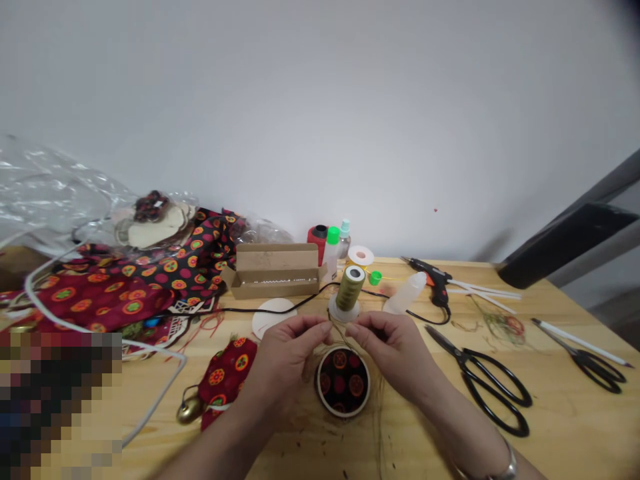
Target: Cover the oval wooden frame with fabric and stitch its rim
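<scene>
The left hand [285, 353] and right hand [395, 347] each pinched the olive thread [339, 331] between closed fingers, just above the fabric disc [343, 381].

I pinch a thin olive thread [337, 332] between the fingertips of my left hand [287, 357] and my right hand [395, 347], which are held close together at mid-table. The strand is too fine to follow far. Just beyond my fingers the olive spool [350, 288] stands upright on a pale base. Just near of my fingertips a round fabric disc [343, 383] lies flat on the table, dark with red-orange circles and a pale rim.
</scene>
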Demonstrator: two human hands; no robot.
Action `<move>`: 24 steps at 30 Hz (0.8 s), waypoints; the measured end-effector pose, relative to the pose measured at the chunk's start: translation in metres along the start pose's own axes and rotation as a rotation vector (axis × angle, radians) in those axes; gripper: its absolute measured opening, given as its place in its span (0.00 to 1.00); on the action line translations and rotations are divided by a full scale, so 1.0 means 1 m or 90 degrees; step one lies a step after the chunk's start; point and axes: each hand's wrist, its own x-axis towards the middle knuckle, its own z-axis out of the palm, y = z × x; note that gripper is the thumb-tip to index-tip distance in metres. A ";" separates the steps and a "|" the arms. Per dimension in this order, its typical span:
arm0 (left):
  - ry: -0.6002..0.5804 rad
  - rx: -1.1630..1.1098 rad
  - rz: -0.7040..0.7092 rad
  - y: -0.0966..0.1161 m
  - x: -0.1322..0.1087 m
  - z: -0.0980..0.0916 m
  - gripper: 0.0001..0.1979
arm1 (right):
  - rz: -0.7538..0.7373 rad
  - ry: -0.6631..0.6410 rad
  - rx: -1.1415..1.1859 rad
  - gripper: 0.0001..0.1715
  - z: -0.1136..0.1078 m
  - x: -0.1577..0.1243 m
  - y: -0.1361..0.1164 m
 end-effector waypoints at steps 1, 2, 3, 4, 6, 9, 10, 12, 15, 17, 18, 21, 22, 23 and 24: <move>-0.003 0.007 0.005 0.000 0.000 0.000 0.05 | -0.004 -0.001 0.000 0.15 0.001 -0.001 -0.001; -0.006 0.011 0.007 0.000 -0.001 0.000 0.05 | -0.010 -0.008 0.001 0.15 0.003 -0.003 -0.002; -0.008 0.013 0.007 0.000 -0.001 0.000 0.05 | -0.018 -0.023 0.002 0.16 0.004 -0.005 -0.003; -0.007 0.010 0.008 0.000 -0.002 0.000 0.06 | -0.031 -0.047 -0.001 0.16 0.006 -0.007 -0.004; -0.003 0.004 0.010 0.000 -0.001 -0.001 0.06 | -0.072 -0.108 -0.031 0.17 0.009 -0.012 -0.006; -0.008 -0.002 0.013 0.000 0.001 -0.004 0.08 | -0.192 -0.184 -0.146 0.17 0.013 -0.019 -0.009; -0.014 -0.005 0.012 0.000 0.002 -0.005 0.09 | -0.245 -0.194 -0.198 0.16 0.015 -0.021 -0.009; -0.026 -0.019 0.003 0.000 0.005 -0.007 0.11 | -0.367 -0.200 -0.305 0.13 0.019 -0.024 -0.005; -0.034 -0.050 -0.020 0.001 0.007 -0.010 0.11 | -0.550 -0.189 -0.452 0.10 0.030 -0.028 0.006; -0.030 -0.071 -0.038 0.001 0.008 -0.010 0.10 | -0.645 -0.183 -0.511 0.11 0.039 -0.031 0.013; -0.028 -0.081 -0.048 0.001 0.008 -0.010 0.10 | -0.671 -0.184 -0.517 0.11 0.043 -0.032 0.015; -0.027 -0.110 -0.066 0.003 0.009 -0.008 0.12 | -0.694 -0.225 -0.448 0.10 0.052 -0.037 0.016; -0.026 -0.117 -0.068 0.003 0.010 -0.007 0.12 | -0.698 -0.250 -0.410 0.10 0.053 -0.039 0.015; -0.024 -0.123 -0.068 0.004 0.010 -0.006 0.12 | -0.692 -0.273 -0.374 0.09 0.052 -0.042 0.013; -0.021 -0.127 -0.067 0.004 0.010 -0.006 0.13 | -0.678 -0.284 -0.337 0.08 0.049 -0.046 0.012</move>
